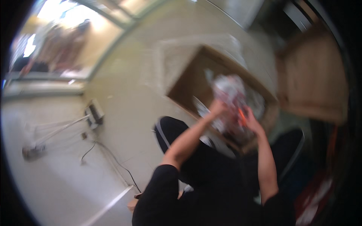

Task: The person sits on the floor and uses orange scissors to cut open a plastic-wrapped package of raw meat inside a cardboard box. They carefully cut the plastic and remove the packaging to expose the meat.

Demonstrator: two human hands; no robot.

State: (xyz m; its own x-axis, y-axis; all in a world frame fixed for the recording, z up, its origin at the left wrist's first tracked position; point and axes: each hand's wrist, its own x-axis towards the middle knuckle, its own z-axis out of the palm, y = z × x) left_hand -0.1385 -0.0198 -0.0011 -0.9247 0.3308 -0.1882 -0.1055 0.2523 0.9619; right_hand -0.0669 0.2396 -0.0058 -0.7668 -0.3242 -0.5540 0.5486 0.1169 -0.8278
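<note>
An open cardboard box [186,76] stands on the floor before me, tilted in the picture. Over it my left hand [219,108] grips the left side of a blurred bundle in clear and reddish plastic wrap [230,90]. On the bundle's right side is my right hand [251,120], with a small orange object [242,116] at its fingers; blur hides what that object is. Crumpled clear plastic [256,103] lies inside the box, along its right part.
A second cardboard box [314,76] stands at the right. Clear plastic sheeting [169,53] lies on the floor behind the first box. At the left, a cable [121,163] runs along the wall's foot, near a grilled device [94,114]. My knees flank the box.
</note>
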